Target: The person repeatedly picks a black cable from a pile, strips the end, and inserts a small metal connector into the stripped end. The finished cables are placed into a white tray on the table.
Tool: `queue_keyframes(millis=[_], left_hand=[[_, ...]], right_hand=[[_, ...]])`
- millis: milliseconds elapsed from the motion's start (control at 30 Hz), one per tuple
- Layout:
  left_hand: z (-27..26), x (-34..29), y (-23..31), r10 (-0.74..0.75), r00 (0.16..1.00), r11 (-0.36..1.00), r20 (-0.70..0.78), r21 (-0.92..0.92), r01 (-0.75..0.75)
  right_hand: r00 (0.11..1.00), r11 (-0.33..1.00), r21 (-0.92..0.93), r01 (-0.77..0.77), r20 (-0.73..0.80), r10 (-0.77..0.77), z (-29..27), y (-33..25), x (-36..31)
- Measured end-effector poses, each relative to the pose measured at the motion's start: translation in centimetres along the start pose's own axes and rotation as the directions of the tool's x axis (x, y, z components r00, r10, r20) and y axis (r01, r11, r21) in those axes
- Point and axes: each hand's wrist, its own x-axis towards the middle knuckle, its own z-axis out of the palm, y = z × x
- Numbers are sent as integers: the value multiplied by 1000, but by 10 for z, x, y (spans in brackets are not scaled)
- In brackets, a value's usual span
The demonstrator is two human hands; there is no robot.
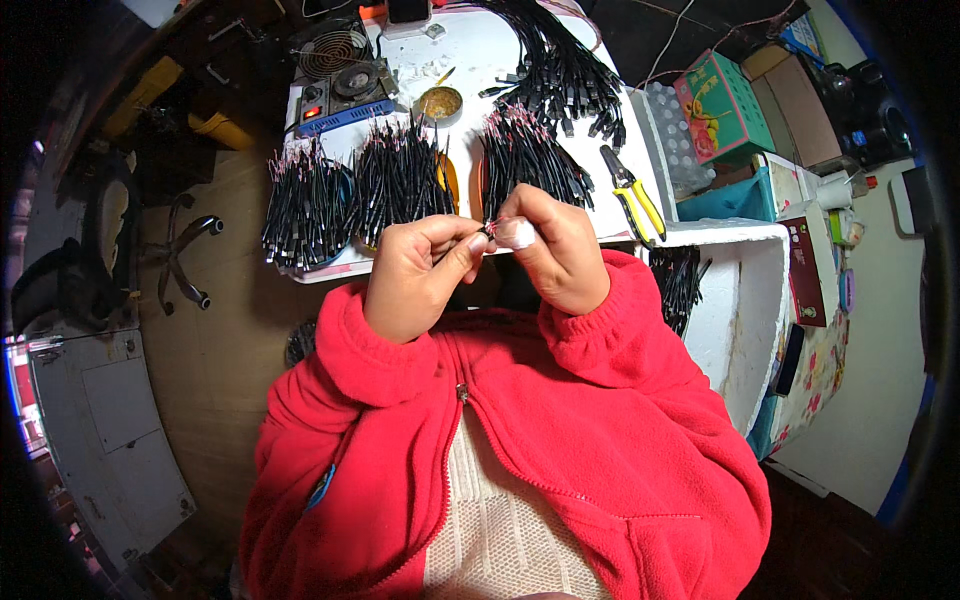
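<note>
Close to the table's front edge, my left hand [415, 275] pinches the end of a black cable [488, 231] between thumb and fingertips. Thin reddish wires at that end meet the fingertips of my right hand [565, 255], which is closed in a pinch; its thumb has a white wrap [516, 233]. Beyond my hands lie bundles of black cables with stripped pinkish ends: a left bundle [305, 205], a middle bundle [398, 185] and a right bundle [535, 165]. Yellow-and-black wire strippers [636, 195] rest to the right of them.
On the white table [480, 50] stand a small blue-fronted device [350, 100] and a round tin [438, 104]. More black cables [560, 60] hang together at the back. At right are a white foam box [735, 300] and a green carton [722, 108]. A wheeled chair base [178, 250] is left.
</note>
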Motion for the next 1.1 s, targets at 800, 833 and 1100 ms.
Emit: queue_keyframes(millis=[800, 833, 1100], left_hand=[[-13, -16, 21, -248, 941, 966, 232, -11, 257], [-12, -14, 21, -256, 935, 965, 243, 3, 264], [-12, -7, 21, -307, 903, 941, 299, -48, 335]], right_hand=[[952, 903, -309, 298, 169, -256, -35, -25, -25], [941, 875, -352, 334, 172, -290, -33, -26, -21], [899, 830, -347, 437, 200, -390, -26, -22, -15]])
